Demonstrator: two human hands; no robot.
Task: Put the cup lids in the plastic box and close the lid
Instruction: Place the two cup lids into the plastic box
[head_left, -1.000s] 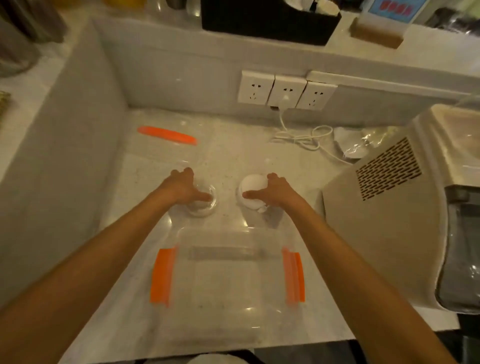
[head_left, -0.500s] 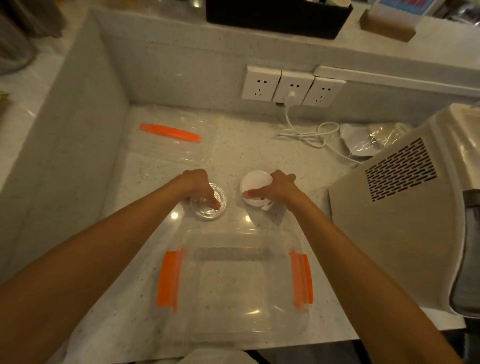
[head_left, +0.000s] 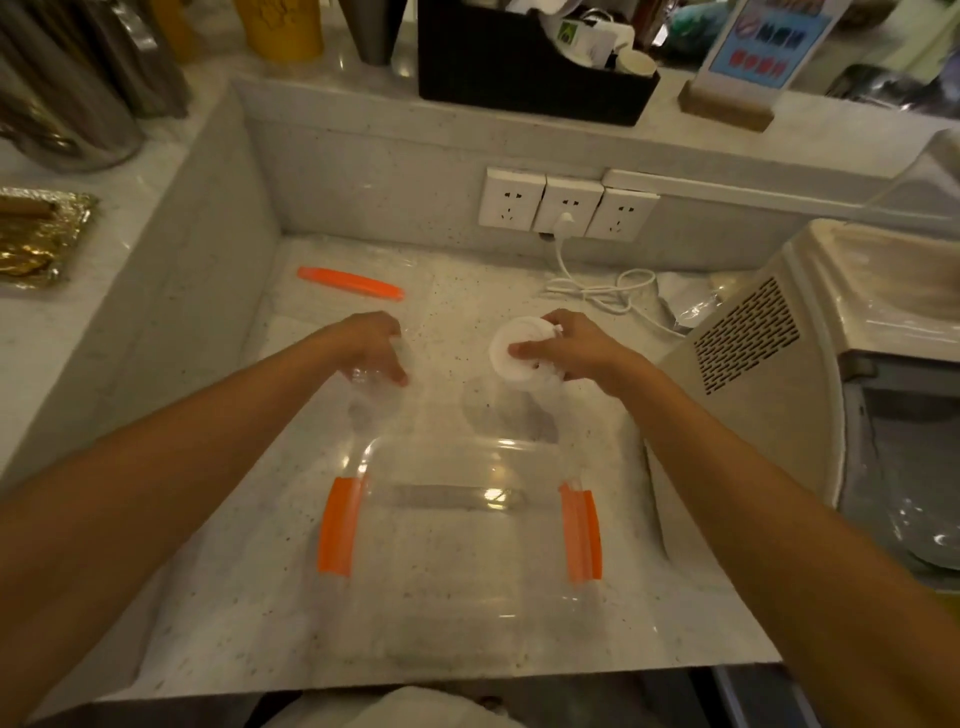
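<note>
White lid under right hand grip, clear lid under left hand

Clear glossy plastic box – speckled polished stone counter – matt white lid.

One head-worn wide-angle view, looking forward and down.

The camera sat above and behind both grips, close over the counter, facing the back wall's sockets beyond them. Both forearms ran in from the bottom corners. No second view overlapped it.
</note>
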